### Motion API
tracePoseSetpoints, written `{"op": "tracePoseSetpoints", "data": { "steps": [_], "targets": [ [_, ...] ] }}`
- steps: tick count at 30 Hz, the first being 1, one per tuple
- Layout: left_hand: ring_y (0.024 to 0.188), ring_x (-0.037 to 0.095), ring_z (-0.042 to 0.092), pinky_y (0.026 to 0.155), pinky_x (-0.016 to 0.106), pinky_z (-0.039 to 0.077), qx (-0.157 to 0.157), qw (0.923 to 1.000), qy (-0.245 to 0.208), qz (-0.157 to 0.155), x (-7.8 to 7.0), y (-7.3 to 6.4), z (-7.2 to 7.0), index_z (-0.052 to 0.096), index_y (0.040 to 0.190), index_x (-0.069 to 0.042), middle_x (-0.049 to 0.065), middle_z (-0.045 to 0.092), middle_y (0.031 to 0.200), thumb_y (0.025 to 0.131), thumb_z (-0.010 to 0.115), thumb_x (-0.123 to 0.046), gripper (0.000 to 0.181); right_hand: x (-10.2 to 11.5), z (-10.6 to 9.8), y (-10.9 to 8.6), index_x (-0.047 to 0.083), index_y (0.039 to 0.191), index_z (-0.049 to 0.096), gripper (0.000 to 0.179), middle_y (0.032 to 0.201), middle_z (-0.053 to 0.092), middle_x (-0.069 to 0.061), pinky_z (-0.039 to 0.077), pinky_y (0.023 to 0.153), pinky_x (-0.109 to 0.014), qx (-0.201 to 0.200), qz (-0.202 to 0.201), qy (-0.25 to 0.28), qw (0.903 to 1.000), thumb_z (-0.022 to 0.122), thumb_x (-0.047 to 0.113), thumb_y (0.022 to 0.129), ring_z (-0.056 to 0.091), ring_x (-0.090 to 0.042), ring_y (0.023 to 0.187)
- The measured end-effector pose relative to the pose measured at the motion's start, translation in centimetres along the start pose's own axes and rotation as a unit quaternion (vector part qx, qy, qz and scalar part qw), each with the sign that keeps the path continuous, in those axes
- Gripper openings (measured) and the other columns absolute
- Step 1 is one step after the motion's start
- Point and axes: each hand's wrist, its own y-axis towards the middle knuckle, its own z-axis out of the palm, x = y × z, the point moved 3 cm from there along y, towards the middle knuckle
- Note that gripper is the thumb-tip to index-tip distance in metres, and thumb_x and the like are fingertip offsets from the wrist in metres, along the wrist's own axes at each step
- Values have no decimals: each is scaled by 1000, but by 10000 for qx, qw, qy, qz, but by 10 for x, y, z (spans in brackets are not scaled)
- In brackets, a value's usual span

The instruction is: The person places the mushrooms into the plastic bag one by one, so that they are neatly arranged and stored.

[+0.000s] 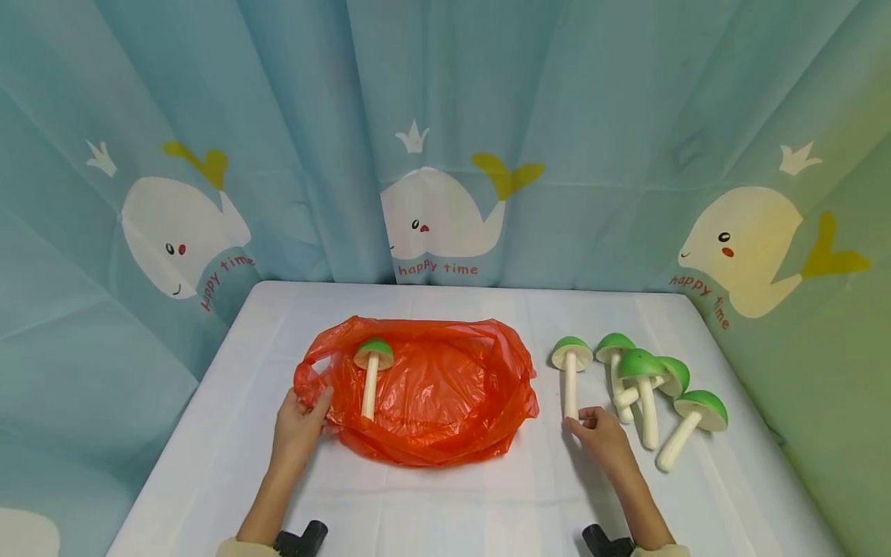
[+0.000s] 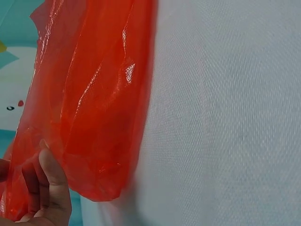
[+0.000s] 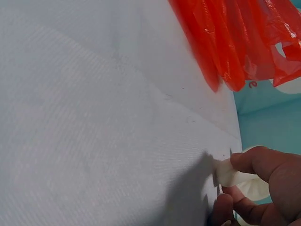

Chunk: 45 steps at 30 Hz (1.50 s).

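A red plastic bag (image 1: 431,387) lies spread with its mouth open on the table, and one green-capped toy mushroom (image 1: 372,379) rests inside its left part. My left hand (image 1: 301,425) holds the bag's left edge near the handle; in the left wrist view, thumb and fingers pinch the thin red film (image 2: 94,94). On the right, my right hand (image 1: 602,437) pinches the lower end of another mushroom's stem (image 1: 571,387). The right wrist view shows thumb and fingers about that pale stem end (image 3: 228,173), with the cap hidden there.
Several more green-capped mushrooms (image 1: 647,394) lie in a loose cluster right of the held one, some overlapping. A white cloth covers the table (image 1: 431,510). Blue-green curtains (image 1: 299,116) printed with whales hang behind and at the sides.
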Motion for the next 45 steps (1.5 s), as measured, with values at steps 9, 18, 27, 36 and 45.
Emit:
{"op": "tracePoseSetpoints", "data": {
  "steps": [9,18,27,36,45],
  "targets": [
    [61,23,60,58,28,55,-28,9999,-113,-80,-1,0,-1,39,122,1,12,61,86,94,58,-34,48,-5,0,-3,-13,111,46,37,81,56,-7,45,58,-24,168,441,1288,9906,60,15,92,55,-10,66],
    [60,25,62,58,29,56,-26,9995,-297,-61,1,1,-2,39,122,2,13,62,85,94,58,-32,48,1,0,-3,-13,128,33,45,80,55,0,48,62,-17,398,862,3677,9251,52,12,96,54,-3,69],
    [59,25,63,58,29,56,-21,9995,-299,-115,3,1,-2,38,123,2,13,62,88,94,58,-36,51,3,3,1,-6,117,38,30,79,54,-1,45,58,-17,851,790,4503,8853,52,11,96,50,-5,66],
    [61,23,62,59,27,55,-24,9998,-158,-132,2,-2,-2,39,123,1,12,61,87,94,57,-37,51,11,4,-8,3,114,41,15,91,60,-2,47,62,-19,1375,-2,5206,8426,44,4,99,54,-7,72],
    [60,24,61,58,28,55,-43,9998,-156,-150,1,-2,-2,39,125,2,14,61,92,94,56,-37,53,31,1,-15,12,115,43,16,96,58,0,45,65,-20,1573,-412,5506,8188,40,5,100,53,-10,77]
  ]
}}
